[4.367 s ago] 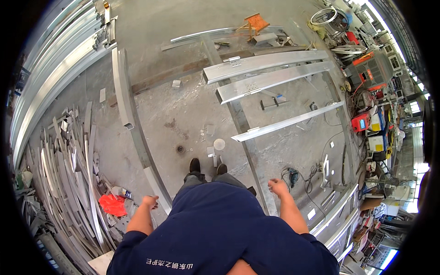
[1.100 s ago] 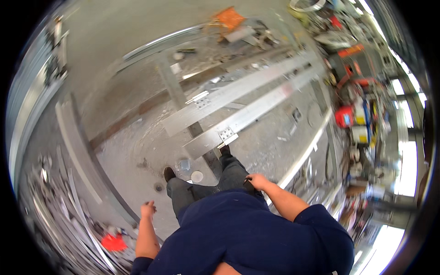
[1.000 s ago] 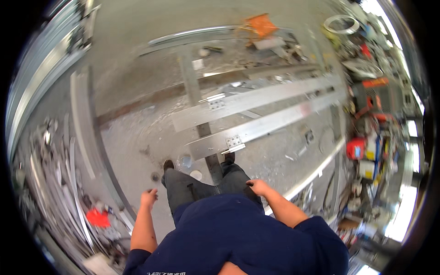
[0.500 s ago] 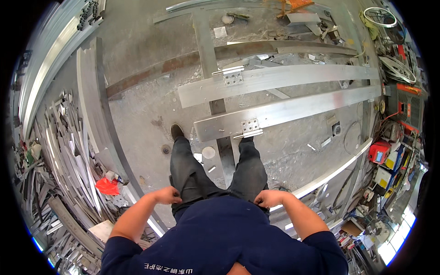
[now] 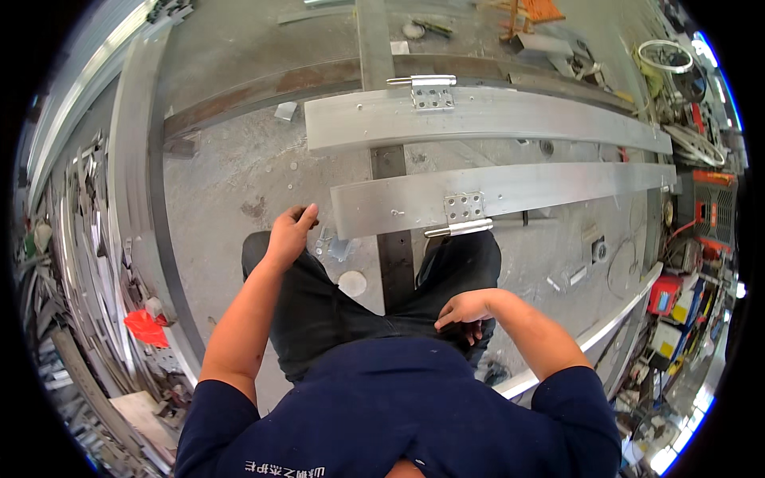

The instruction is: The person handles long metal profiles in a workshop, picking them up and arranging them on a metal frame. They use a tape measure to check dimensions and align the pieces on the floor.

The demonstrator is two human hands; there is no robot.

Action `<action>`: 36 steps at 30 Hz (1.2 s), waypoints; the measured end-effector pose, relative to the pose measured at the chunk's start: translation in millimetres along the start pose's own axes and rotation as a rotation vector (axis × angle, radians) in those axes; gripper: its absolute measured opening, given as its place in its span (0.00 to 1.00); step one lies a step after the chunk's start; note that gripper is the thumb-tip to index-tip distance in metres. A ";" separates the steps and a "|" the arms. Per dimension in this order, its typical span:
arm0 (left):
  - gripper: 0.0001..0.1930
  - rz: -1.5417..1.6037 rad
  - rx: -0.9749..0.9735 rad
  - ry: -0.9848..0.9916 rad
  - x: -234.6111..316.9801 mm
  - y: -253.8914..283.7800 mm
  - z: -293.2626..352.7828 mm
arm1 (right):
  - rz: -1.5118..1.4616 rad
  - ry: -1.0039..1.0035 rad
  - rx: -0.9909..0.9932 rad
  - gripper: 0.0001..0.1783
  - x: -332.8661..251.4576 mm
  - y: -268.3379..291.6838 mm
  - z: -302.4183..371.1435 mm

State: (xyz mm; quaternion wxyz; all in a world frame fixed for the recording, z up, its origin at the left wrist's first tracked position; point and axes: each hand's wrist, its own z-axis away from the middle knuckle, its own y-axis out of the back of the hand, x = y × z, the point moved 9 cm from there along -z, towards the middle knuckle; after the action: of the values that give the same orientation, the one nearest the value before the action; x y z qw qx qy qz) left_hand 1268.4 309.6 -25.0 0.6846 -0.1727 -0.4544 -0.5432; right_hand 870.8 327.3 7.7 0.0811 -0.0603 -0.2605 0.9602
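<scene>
My left hand (image 5: 293,231) is raised over my left knee, just left of the near metal bar's end. Its fingers are loosely curled, and I see nothing in them. Above my right thigh hangs my right hand (image 5: 470,309), fingers partly spread and pointing left, holding nothing visible. Two long silvery metal bars lie side by side ahead of me: the near bar (image 5: 550,185) and the far bar (image 5: 542,115). A hinge (image 5: 464,209) with a perforated plate sits on the near bar, its pin along the near edge. Another hinge (image 5: 432,94) sits on the far bar.
A dark steel beam (image 5: 390,263) runs between my legs under the bars. Scrap metal strips (image 5: 88,239) fill the left side, beside a long profile (image 5: 139,159) and a red bag (image 5: 147,327). At right stand an orange-and-grey machine (image 5: 712,211) and a red box (image 5: 663,295).
I have gone from standing to a bent-knee, lower position. My left hand has moved forward from my hip to beside the near bar's end; my right hand has moved slightly forward.
</scene>
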 end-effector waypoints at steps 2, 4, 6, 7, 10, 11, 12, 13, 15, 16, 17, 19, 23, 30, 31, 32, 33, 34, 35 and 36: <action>0.25 0.020 0.038 -0.027 1.6 -11.1 9.5 | 0.040 0.097 0.020 0.23 3.9 -5.2 -7.9; 0.23 0.068 0.018 -0.073 -13.4 -31.7 6.8 | 0.090 0.221 0.044 0.21 12.3 -9.8 -7.2; 0.22 0.162 -0.026 -0.043 5.8 -57.0 31.6 | 0.120 0.306 0.267 0.22 20.9 -14.7 6.4; 0.22 0.261 0.005 -0.125 4.0 -56.4 34.4 | 0.164 0.382 0.318 0.22 23.7 -21.2 4.9; 0.25 -0.001 0.090 -0.138 -4.5 -41.2 27.0 | 0.139 0.583 0.464 0.22 39.5 -33.9 15.4; 0.25 0.030 0.099 -0.114 -3.6 -45.9 24.4 | 0.083 0.689 0.486 0.23 46.9 -39.4 19.3; 0.25 0.059 0.119 -0.086 -0.1 -47.7 23.1 | 0.037 0.800 0.497 0.23 52.6 -43.3 25.1; 0.25 0.081 0.137 -0.053 1.9 -47.8 22.5 | -0.028 0.827 0.543 0.22 61.9 -44.4 29.5; 0.25 0.199 0.094 -0.020 8.1 -54.7 22.8 | -0.110 0.893 0.641 0.22 73.7 -43.4 38.2; 0.25 0.262 0.077 -0.006 11.1 -54.1 18.6 | -0.134 0.901 0.684 0.22 74.4 -39.0 37.3; 0.26 0.288 0.090 0.036 4.5 -47.8 13.7 | -0.180 0.933 0.696 0.21 74.4 -30.5 28.3; 0.28 0.344 0.108 0.140 -10.1 -43.0 2.3 | -0.424 1.088 0.712 0.19 74.7 -11.9 26.5; 0.33 0.490 0.032 0.231 -5.7 -54.0 -22.2 | -0.732 1.250 0.952 0.15 80.2 29.3 52.1; 0.29 0.568 -0.213 0.287 5.9 -91.4 -57.8 | -1.079 1.444 1.061 0.22 86.8 93.2 54.3; 0.26 0.578 -0.155 0.309 -1.8 -86.8 -55.4 | -1.164 1.445 0.992 0.25 83.3 100.3 50.8; 0.23 0.585 -0.106 0.324 -5.4 -84.3 -56.2 | -1.249 1.451 0.932 0.29 80.7 110.8 49.1; 0.21 0.588 -0.063 0.336 -7.3 -80.2 -58.4 | -1.313 1.500 0.859 0.31 77.8 124.4 48.1; 0.20 0.584 -0.075 0.367 -6.6 -80.4 -61.6 | -1.383 1.553 0.788 0.34 75.8 139.1 46.8; 0.19 0.579 -0.090 0.398 -6.3 -80.8 -64.2 | -1.454 1.604 0.714 0.36 73.7 152.2 44.4; 0.18 0.572 -0.103 0.431 -10.0 -81.1 -66.7 | -1.493 1.584 0.704 0.36 68.9 161.9 43.3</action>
State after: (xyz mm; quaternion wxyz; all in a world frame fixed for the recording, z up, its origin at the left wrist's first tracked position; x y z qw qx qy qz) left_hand 1224.3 238.4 -89.1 0.8794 -0.2087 -0.2047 -0.3758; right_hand 776.3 181.1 -42.9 0.7850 -0.4527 0.1764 0.3843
